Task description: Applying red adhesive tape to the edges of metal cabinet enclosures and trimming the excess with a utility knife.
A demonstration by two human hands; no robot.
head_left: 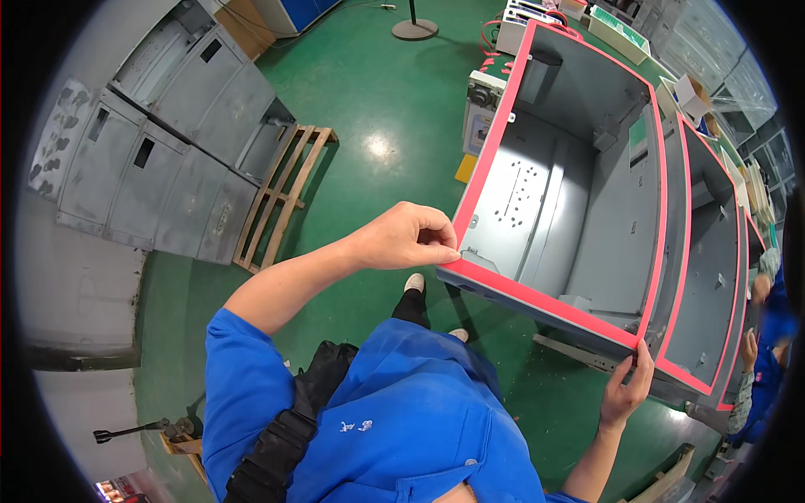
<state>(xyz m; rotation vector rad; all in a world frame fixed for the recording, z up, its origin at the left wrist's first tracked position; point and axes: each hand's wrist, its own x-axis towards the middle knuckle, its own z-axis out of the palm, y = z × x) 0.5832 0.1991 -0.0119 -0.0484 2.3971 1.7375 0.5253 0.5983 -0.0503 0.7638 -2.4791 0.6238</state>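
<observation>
A grey metal cabinet (579, 210), open side up, lies in front of me with a red strip (545, 300) along its rim. My left hand (409, 237) is at the near left corner, thumb and forefinger pinched on the strip's edge. At the near right corner, my right hand (627, 387) has its fingertips bent against the strip and the rim. Its grip is partly hidden by the fingers. Holes and small brackets show inside the cabinet.
More red-rimmed cabinets (703, 251) stand in a row to the right, where a co-worker's hand (749, 348) touches one. Grey metal panels or boxes (176, 159) and a wooden pallet (281, 189) are at the left. A round stand base (415, 30) is on the green floor.
</observation>
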